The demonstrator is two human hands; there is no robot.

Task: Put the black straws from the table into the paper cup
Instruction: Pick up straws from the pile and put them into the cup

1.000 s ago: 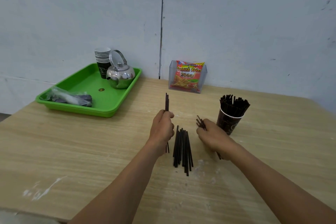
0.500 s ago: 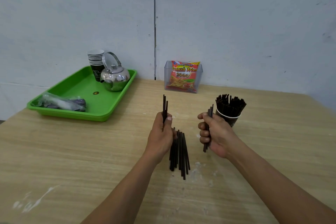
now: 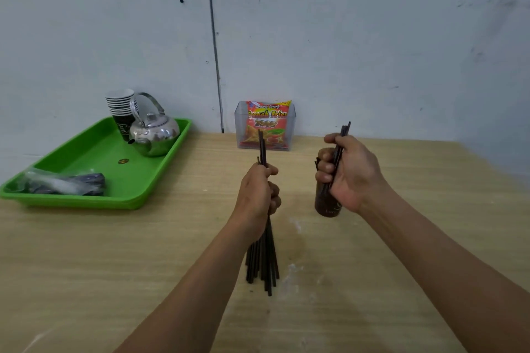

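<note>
**Where are the black straws?**
In three lots. A loose pile [image 3: 262, 264] of thin, stiff black straws lies flat and slightly fanned on the table [image 3: 100, 266], at 6 o'clock from the picture's centre. Just above it, the left hand [image 3: 258, 195] is fisted round a few straws [image 3: 261, 146], held upright. At 3 o'clock the right hand [image 3: 348, 172] curls fingers and thumb round a small bundle [image 3: 342, 137], tips upward.

**And the paper cup?**
The paper cup [image 3: 325, 203], dark brown and tapered, stands at 2 o'clock from the pile, mostly hidden behind the right hand. I cannot tell what it holds. The bundle is probably kept upright there so it can drop in end first.

**What surrounds them?**
The table top is pale wood grain. At 10 o'clock a glossy green plastic tray [image 3: 97, 152] carries a round, shiny steel kettle [image 3: 156, 135], stacked paper cups [image 3: 120, 100] and a crinkled clear bag [image 3: 61, 183]. At 12 o'clock a red snack packet [image 3: 266, 123] stands in a clear box [image 3: 240, 129] against the wall [image 3: 372, 51].
</note>
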